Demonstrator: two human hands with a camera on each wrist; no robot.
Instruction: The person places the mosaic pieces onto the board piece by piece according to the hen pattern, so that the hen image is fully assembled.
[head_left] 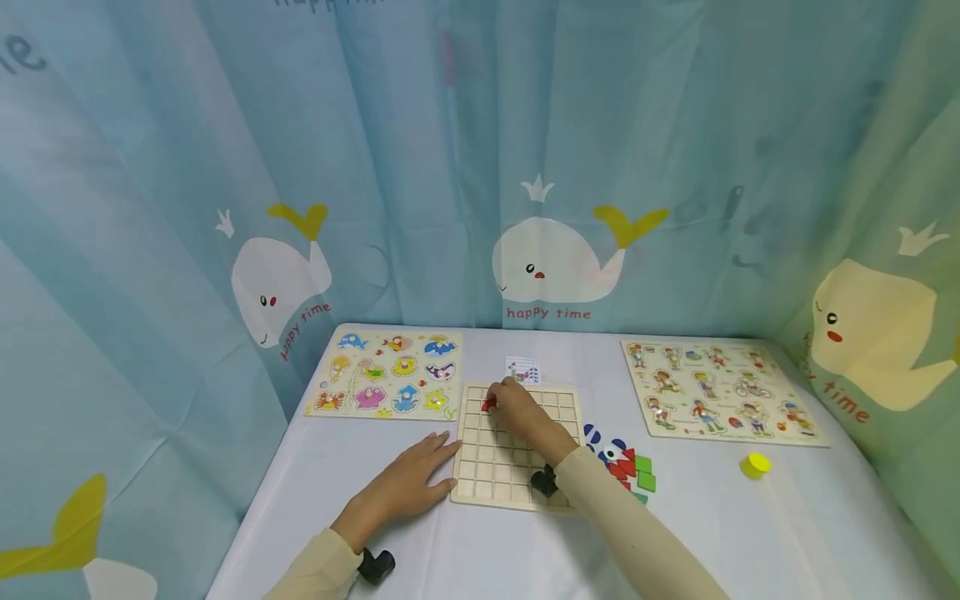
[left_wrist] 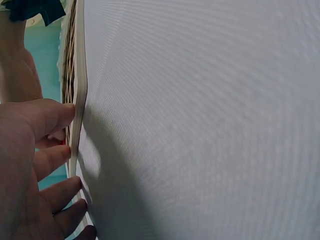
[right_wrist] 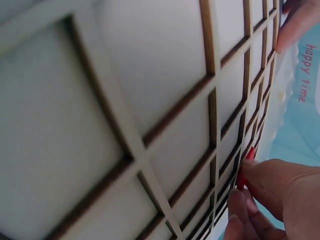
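A wooden grid board with square cells lies on the table. Over its upper left part, my right hand pinches a small red piece between thumb and fingers; in the right wrist view the piece is at the cells, though I cannot tell whether it is seated. My left hand rests at the board's left edge, its thumb and fingertips touching the rim in the left wrist view. Just behind the board lies a small printed card with a coloured pattern on a grid.
Right of the board lie loose blue pieces, red pieces and green pieces. A sea-animal puzzle is at the back left, a figure puzzle at the back right. Near that stands a yellow cylinder. A curtain surrounds the table.
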